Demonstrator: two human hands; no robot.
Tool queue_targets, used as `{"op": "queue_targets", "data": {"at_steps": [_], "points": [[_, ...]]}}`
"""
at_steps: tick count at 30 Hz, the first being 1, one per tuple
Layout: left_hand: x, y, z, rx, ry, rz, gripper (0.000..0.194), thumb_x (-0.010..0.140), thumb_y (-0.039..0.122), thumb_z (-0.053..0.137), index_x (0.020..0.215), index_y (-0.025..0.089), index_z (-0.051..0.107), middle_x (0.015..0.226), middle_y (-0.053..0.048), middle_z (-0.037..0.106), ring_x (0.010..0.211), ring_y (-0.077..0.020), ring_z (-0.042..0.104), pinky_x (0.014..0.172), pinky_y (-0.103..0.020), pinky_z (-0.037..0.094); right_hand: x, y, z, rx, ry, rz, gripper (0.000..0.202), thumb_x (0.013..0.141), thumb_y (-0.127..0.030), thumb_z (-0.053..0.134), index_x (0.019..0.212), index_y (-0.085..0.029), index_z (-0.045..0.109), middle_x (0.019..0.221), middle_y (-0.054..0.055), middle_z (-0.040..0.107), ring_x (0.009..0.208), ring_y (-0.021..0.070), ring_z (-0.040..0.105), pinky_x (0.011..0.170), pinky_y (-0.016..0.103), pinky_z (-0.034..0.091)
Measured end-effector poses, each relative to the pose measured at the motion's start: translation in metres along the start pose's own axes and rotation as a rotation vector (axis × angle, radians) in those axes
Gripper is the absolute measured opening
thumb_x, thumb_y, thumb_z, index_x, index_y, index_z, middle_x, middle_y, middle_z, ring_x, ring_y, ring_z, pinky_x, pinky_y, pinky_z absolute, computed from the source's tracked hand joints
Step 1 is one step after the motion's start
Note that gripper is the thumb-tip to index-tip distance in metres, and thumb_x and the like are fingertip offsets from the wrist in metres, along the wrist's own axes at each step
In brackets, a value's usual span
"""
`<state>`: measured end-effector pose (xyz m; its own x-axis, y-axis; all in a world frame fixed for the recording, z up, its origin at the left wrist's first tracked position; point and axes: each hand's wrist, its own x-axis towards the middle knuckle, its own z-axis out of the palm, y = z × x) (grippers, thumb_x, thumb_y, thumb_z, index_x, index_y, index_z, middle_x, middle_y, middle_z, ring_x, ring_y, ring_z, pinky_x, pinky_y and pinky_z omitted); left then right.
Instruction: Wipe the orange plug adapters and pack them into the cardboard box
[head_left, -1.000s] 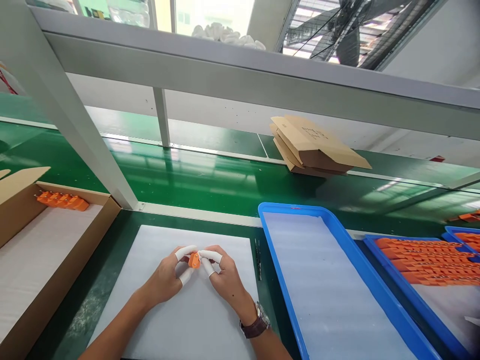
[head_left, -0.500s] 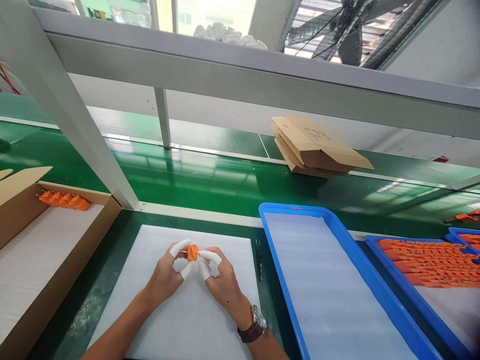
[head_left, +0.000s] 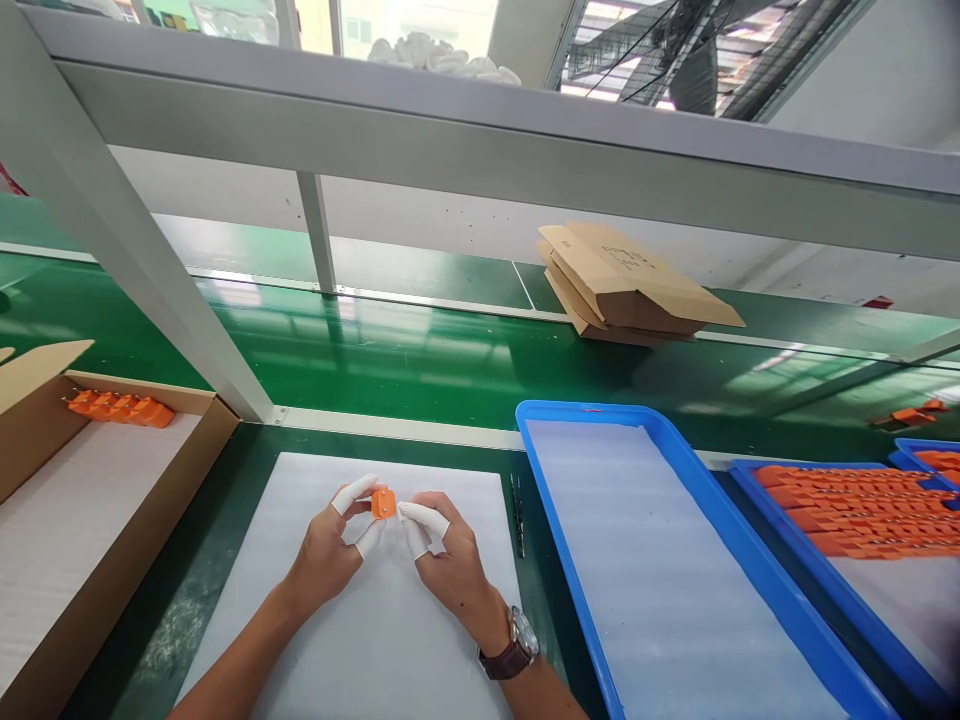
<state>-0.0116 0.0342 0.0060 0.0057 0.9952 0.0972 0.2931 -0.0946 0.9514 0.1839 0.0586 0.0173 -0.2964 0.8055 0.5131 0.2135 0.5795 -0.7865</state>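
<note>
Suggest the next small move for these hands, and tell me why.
I'd probably have the right hand steady the orange piece while the left hand turns it slightly. The left fingertips grip it from one side, the right fingertips sit close at its other side, though contact is unclear, and one face is toward the camera, leaving others hidden.

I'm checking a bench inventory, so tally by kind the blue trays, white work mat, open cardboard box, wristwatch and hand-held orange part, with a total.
Blue trays: 3, all partly cut off by the frame
White work mat: 1
Open cardboard box: 1
Wristwatch: 1
Orange part in the left hand: 1
Total: 7
</note>
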Motion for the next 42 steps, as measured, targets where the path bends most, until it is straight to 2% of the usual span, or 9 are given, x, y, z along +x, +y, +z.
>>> {"op": "queue_targets", "data": {"at_steps": [9, 13, 18, 26, 32, 37, 42], "points": [[0.001, 0.000, -0.003, 0.109, -0.023, 0.051, 0.052, 0.094, 0.026, 0.060, 0.143, 0.033, 0.044, 0.130, -0.005, 0.065, 0.117, -0.0223, 0.068, 0.103, -0.043, 0.057, -0.001, -0.003, 0.003, -0.056, -0.083, -0.062, 0.052, 0.087, 0.002, 0.051, 0.129, -0.027, 0.062, 0.112, 0.008, 0.066, 0.103, 0.0223, 0.063, 0.084, 0.039, 0.060], [0.001, 0.000, -0.006, 0.226, -0.028, 0.035, 0.048, 0.094, 0.028, 0.061, 0.140, 0.033, 0.048, 0.125, -0.003, 0.069, 0.119, -0.0225, 0.067, 0.105, -0.044, 0.055, -0.002, 0.002, 0.002, -0.080, -0.129, -0.030, 0.058, 0.078, 0.005, 0.049, 0.127, -0.025, 0.061, 0.113, 0.009, 0.066, 0.104, 0.0234, 0.064, 0.085, 0.040, 0.060], [0.001, -0.004, -0.006, 0.293, -0.058, 0.026, 0.052, 0.092, 0.027, 0.061, 0.142, 0.032, 0.046, 0.125, -0.003, 0.070, 0.119, -0.0229, 0.067, 0.103, -0.044, 0.056, -0.002, 0.009, -0.005, -0.188, -0.108, -0.029, 0.059, 0.069, 0.006, 0.046, 0.117, -0.023, 0.064, 0.106, 0.008, 0.066, 0.097, 0.0244, 0.064, 0.080, 0.040, 0.060], [0.003, 0.002, -0.003, 0.333, -0.069, 0.059, 0.048, 0.092, 0.023, 0.061, 0.138, 0.031, 0.049, 0.118, -0.002, 0.070, 0.111, -0.0216, 0.069, 0.096, -0.041, 0.058, -0.002, 0.010, -0.003, -0.215, -0.130, -0.071, 0.052, 0.070, 0.004, 0.049, 0.111, -0.023, 0.065, 0.104, 0.007, 0.069, 0.093, 0.0232, 0.064, 0.077, 0.039, 0.059], [0.005, 0.005, -0.004, 0.351, -0.099, 0.108, 0.038, 0.092, 0.019, 0.061, 0.128, 0.031, 0.056, 0.112, -0.001, 0.068, 0.105, -0.0204, 0.067, 0.090, -0.037, 0.058, -0.001, 0.013, -0.005, -0.173, -0.150, -0.074, 0.051, 0.068, 0.005, 0.049, 0.107, -0.024, 0.065, 0.102, 0.006, 0.068, 0.090, 0.0219, 0.065, 0.074, 0.036, 0.058], [0.006, 0.005, -0.005, 0.340, -0.108, 0.128, 0.039, 0.092, 0.017, 0.060, 0.128, 0.032, 0.056, 0.114, 0.000, 0.068, 0.105, -0.0198, 0.067, 0.088, -0.036, 0.058, -0.002, 0.018, -0.009, -0.194, -0.136, -0.085, 0.053, 0.066, 0.004, 0.048, 0.109, -0.024, 0.065, 0.101, 0.006, 0.068, 0.089, 0.0224, 0.064, 0.072, 0.037, 0.057], [0.006, 0.006, -0.005, 0.339, -0.117, 0.127, 0.038, 0.092, 0.018, 0.060, 0.127, 0.031, 0.056, 0.114, -0.001, 0.067, 0.106, -0.0201, 0.066, 0.088, -0.037, 0.059, -0.002, 0.017, -0.009, -0.134, -0.134, -0.063, 0.046, 0.072, 0.002, 0.051, 0.107, -0.024, 0.065, 0.101, 0.006, 0.068, 0.087, 0.0214, 0.064, 0.070, 0.035, 0.058]]}}
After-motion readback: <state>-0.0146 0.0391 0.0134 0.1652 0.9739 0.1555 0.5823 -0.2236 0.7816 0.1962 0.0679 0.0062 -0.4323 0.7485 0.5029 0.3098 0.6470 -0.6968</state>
